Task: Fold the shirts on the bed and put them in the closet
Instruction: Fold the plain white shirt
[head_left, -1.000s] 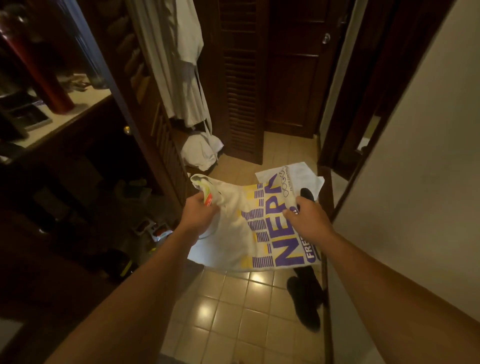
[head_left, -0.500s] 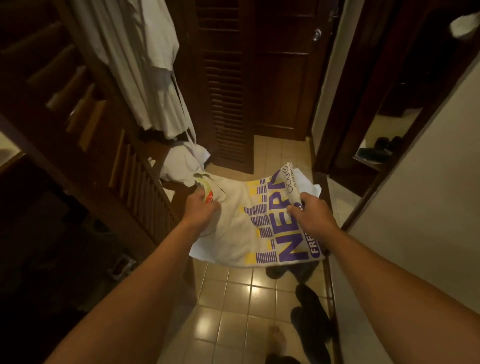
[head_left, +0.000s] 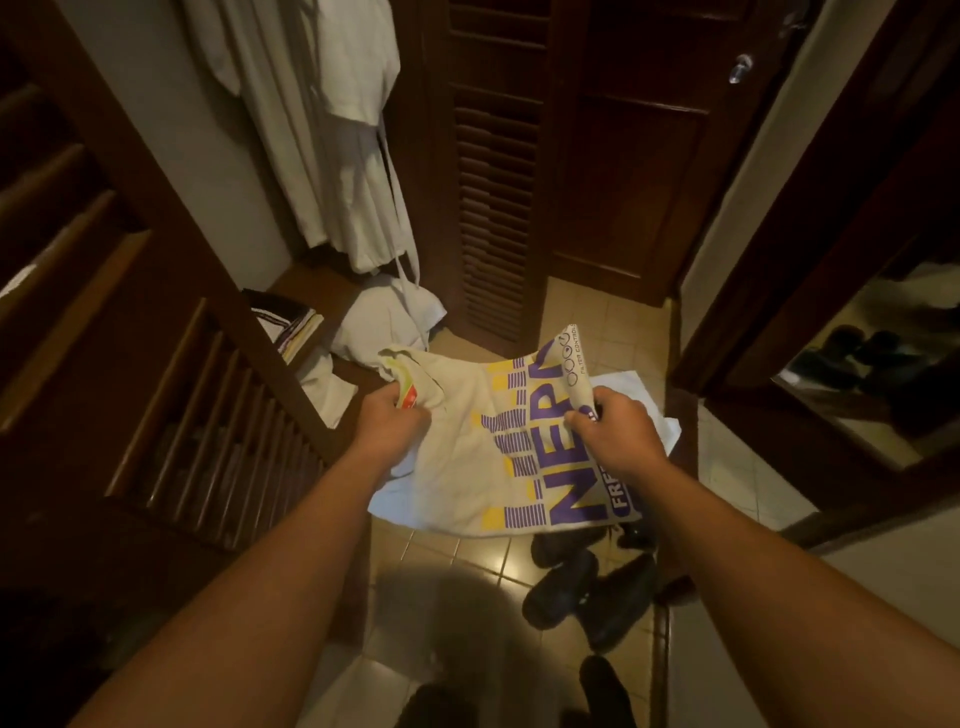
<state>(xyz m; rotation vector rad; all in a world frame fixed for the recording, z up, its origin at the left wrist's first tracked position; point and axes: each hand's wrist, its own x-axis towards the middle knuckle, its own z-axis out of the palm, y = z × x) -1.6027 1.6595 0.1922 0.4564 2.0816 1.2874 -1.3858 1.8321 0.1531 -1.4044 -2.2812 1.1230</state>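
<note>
Two hands hold a folded white shirt (head_left: 498, 457) above the tiled floor (head_left: 452, 556): the left hand (head_left: 387, 428) grips its collar end, the right hand (head_left: 615, 434) pinches its far edge. Black shoes (head_left: 587, 592) lie below. Beyond, folded clothes (head_left: 293, 325) sit on the closet shelf (head_left: 311, 283) under a hanging white robe (head_left: 343, 135).
</note>
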